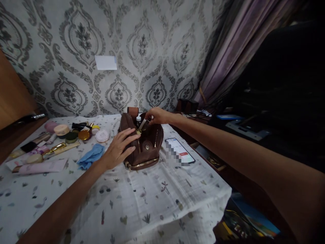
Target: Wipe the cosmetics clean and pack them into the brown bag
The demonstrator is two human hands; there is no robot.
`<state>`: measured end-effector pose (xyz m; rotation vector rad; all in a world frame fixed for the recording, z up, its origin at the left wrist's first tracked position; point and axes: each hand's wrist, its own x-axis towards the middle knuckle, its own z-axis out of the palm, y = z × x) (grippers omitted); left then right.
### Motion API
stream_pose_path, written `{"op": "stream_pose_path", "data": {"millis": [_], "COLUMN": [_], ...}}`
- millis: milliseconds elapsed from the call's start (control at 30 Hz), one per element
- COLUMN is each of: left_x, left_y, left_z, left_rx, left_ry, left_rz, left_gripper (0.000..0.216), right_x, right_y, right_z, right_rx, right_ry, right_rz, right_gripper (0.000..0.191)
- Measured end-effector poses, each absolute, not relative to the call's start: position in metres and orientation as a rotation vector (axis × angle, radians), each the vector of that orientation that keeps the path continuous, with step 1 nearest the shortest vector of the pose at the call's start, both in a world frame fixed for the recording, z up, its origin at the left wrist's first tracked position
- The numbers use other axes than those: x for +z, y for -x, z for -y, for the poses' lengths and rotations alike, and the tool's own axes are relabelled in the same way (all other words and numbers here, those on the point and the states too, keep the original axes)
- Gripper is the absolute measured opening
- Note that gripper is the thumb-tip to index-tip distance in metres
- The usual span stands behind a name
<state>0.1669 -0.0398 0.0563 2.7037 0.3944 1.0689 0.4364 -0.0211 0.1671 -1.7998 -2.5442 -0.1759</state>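
Observation:
A brown handbag (143,154) with gold zips and a round snap stands unzipped on a patterned white cloth. My left hand (120,147) rests against its left side, fingers stretched and spread, the tips near the opening. My right hand (157,116) reaches over the far right rim with its fingers closed at the mouth of the bag. Something small and partly dark is at those fingertips, too hidden to name. A white-capped bottle (138,120) pokes up inside the bag, and a pale slim item (143,124) leans beside it.
Left of the bag lie a crumpled blue cloth (91,156), a pink tube (42,166), a round white compact (102,136) and several other cosmetics. A lit phone (180,151) lies to the right, near the table edge. Behind rises a patterned wall (142,78).

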Motion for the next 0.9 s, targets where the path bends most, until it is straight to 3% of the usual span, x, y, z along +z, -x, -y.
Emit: {"op": "stream_pose_path", "data": {"millis": [167,333,600,900], "left_x": [0.057,0.056,0.054,0.054], "left_y": [-0.167,-0.168,-0.169,-0.167], "left_z": [0.041,0.042,0.042,0.040], "left_rx": [1.047,1.059,1.053,1.047], "left_ry": [-2.696,-2.684,-2.677,-2.699], "left_rz": [-0.418,-0.428,-0.437,-0.418], "left_gripper": [0.042,0.042,0.042,0.044], "right_x": [0.162,0.163,0.162,0.145], "right_y": [-0.438,-0.436,-0.439,-0.455], "right_z": [0.021,0.023,0.021,0.025], "right_rx": [-0.283,-0.387,-0.461,-0.157], "right_ry": [1.831,1.892,1.940,1.658], "right_rz": [2.590,2.643,2.632,2.392], "right_gripper": [0.041,0.030,0.032,0.051]}}
